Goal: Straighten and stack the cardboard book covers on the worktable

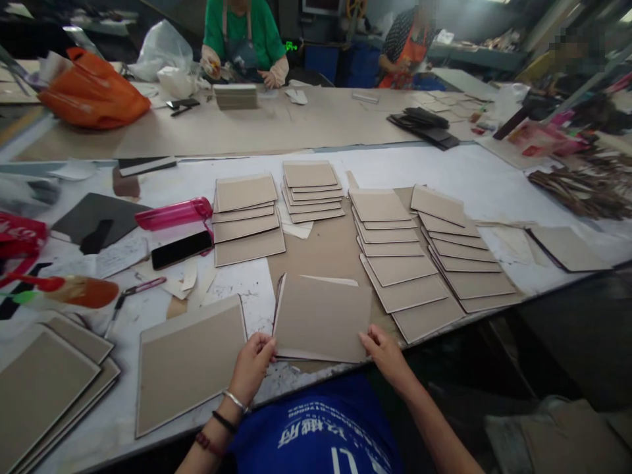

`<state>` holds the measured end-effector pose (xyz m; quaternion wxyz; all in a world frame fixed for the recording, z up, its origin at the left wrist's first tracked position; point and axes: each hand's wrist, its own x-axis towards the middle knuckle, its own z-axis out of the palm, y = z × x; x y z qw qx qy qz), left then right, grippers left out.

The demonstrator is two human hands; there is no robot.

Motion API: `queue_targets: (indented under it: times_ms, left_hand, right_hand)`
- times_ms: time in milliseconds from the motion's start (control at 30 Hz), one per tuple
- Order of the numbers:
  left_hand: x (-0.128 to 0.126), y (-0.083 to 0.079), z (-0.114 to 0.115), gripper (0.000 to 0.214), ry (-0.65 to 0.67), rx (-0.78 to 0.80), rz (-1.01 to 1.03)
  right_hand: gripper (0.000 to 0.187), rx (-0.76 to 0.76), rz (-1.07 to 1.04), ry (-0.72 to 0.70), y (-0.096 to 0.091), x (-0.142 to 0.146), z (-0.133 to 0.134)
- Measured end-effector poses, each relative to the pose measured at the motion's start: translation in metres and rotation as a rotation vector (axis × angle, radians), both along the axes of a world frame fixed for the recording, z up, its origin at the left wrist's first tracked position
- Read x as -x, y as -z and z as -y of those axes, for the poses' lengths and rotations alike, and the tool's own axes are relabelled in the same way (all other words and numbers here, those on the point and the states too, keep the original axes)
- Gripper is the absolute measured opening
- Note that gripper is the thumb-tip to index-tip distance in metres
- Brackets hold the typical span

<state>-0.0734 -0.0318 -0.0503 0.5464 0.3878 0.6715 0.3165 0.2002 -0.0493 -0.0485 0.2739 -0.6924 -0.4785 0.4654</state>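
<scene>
A beige rectangular panel (323,316) with a pale strip along its far edge lies in front of me, on top of other thin panels. My left hand (261,350) pinches its near left corner. At its near right edge, my right hand (379,345) grips the panel between thumb and fingers. Left of it rests a larger beige panel (190,362) with a dark edge. Overlapping rows of similar panels (402,270) spread out to the right, and further panels (247,227) are fanned at the back left.
A black phone (182,249), a pink case (174,214), a pen (143,285) and an orange bottle (81,291) lie at left. More panels (44,388) are stacked at the near left. Across the table, a person in green (241,33) and another in an orange apron (405,49) work.
</scene>
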Motion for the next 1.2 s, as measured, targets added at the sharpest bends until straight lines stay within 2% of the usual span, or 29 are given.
queue_targets:
  times_ms: [167,500,767,1200]
  left_hand:
    - [0.006,0.011,0.004,0.033,0.026,0.038,-0.046]
    - [0.008,0.021,0.006,0.035,0.075,0.107,-0.091]
    - [0.008,0.022,0.005,0.034,0.098,0.115,-0.105]
    - [0.007,0.025,0.003,0.024,0.102,0.107,-0.139]
  right_hand:
    - [0.021,-0.012,0.100,-0.101,0.012,0.004,0.001]
    - [0.023,-0.017,0.354,-0.104,0.027,0.007,0.005]
    - [0.022,-0.029,0.424,-0.111,0.025,0.010,0.003]
    - [0.023,-0.048,0.464,-0.109,0.034,0.010,0.003]
